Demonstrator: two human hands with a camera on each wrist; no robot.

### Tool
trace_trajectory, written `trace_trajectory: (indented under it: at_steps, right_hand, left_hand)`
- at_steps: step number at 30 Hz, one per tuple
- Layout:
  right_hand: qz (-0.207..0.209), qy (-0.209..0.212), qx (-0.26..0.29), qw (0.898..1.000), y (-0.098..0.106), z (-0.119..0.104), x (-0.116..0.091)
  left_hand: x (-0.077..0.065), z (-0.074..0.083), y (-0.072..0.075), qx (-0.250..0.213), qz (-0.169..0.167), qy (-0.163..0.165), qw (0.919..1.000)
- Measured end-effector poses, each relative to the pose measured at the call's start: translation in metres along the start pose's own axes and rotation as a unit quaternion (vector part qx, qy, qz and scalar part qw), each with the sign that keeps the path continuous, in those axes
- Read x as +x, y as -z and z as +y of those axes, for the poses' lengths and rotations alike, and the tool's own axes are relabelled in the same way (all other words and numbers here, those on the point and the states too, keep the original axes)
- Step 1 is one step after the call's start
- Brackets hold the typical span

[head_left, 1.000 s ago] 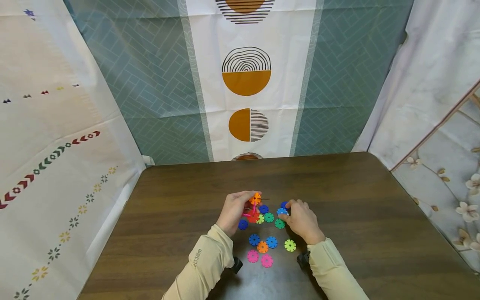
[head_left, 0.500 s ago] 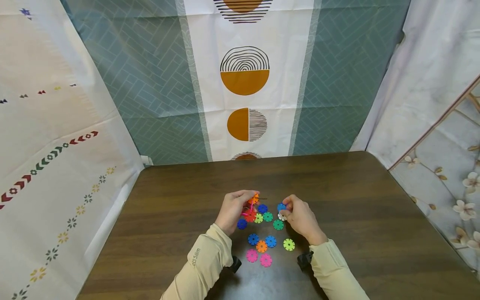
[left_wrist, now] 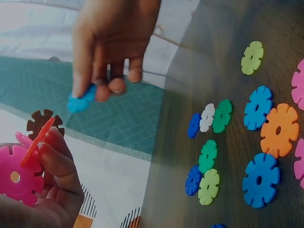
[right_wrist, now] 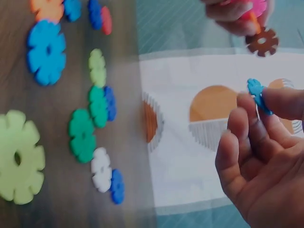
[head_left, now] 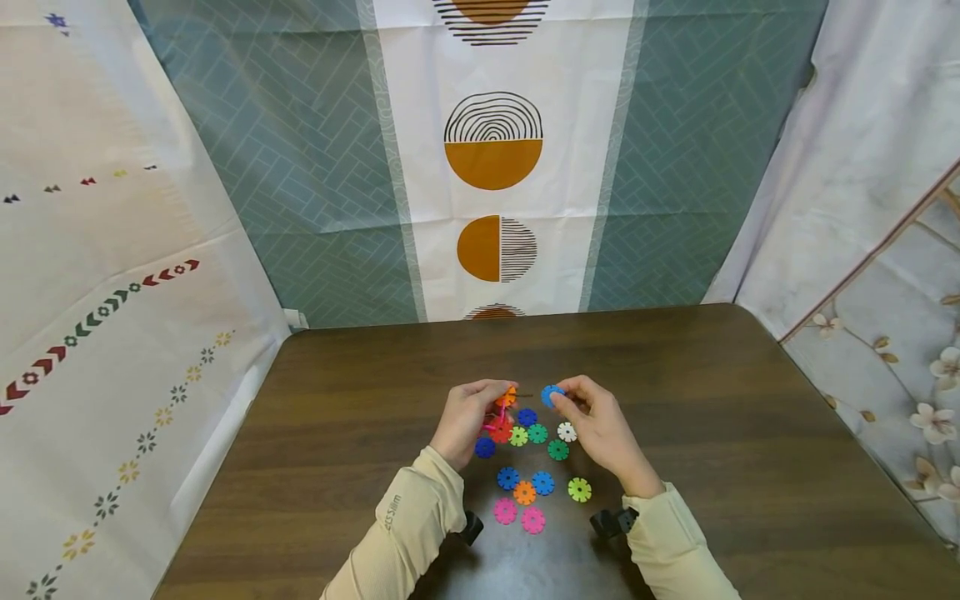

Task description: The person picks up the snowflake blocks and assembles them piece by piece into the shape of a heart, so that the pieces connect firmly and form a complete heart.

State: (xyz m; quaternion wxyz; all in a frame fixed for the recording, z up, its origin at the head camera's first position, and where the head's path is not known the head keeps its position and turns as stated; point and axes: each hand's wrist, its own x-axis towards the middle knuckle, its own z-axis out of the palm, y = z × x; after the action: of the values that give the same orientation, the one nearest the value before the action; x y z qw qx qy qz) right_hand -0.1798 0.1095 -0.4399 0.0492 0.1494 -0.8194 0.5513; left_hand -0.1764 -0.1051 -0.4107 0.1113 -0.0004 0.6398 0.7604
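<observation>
A blue disc point(head_left: 551, 395) is pinched between the thumb and forefinger of the right hand point(head_left: 603, 425), on that hand's inner side, facing the left hand point(head_left: 467, 423). The left hand is clamped on a cluster of joined discs; the left wrist view shows a pink disc point(left_wrist: 18, 176), an orange-red disc point(left_wrist: 38, 141) seen nearly edge-on, and a brown disc point(left_wrist: 44, 122) at the far end. The hands are apart, and the blue disc sits in the gap between them, near the cluster but not touching it. Both are raised above the desk point(head_left: 360, 383). Under and between the hands lie loose discs: a red disc point(head_left: 501, 432) close to the left hand, a white disc point(head_left: 567, 432) beside the right, and between these a yellow-green one, a green one and a dark blue one. Nearer the person, an orange disc point(head_left: 525, 492) lies just beside two more blue ones, with two pink ones below it. Sleeves point(head_left: 408, 521) cover both forearms. Beyond the desk hangs a green and white curtain point(head_left: 315, 167) printed with orange circles.
</observation>
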Motion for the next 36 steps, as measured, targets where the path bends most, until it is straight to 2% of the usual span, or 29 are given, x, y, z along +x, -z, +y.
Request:
trace_trajectory:
  at_steps: [4, 10, 19, 31, 36]
  right_hand:
    - [-0.025, 0.004, 0.032, 0.999, 0.001, -0.011, -0.002]
    - [-0.035, 0.007, 0.040, 0.999, 0.002, -0.019, -0.003]
    - [-0.039, 0.022, 0.021, 0.999, 0.001, -0.018, -0.003]
    - [-0.042, 0.014, 0.008, 0.999, 0.002, -0.022, -0.004]
    - [-0.042, 0.011, 0.006, 0.999, 0.001, -0.023, -0.004]
  left_hand:
    - [0.000, 0.001, -0.001, 0.000, 0.001, -0.002, 1.0000]
    - [-0.001, 0.002, -0.003, 0.011, 0.000, -0.006, 0.9999]
    - [-0.002, 0.003, -0.004, 0.019, 0.000, -0.011, 0.9998]
    - [0.000, 0.000, -0.007, 0.050, 0.003, -0.023, 0.9985]
    - [0.000, 0.000, -0.007, 0.048, 0.004, -0.024, 0.9986]
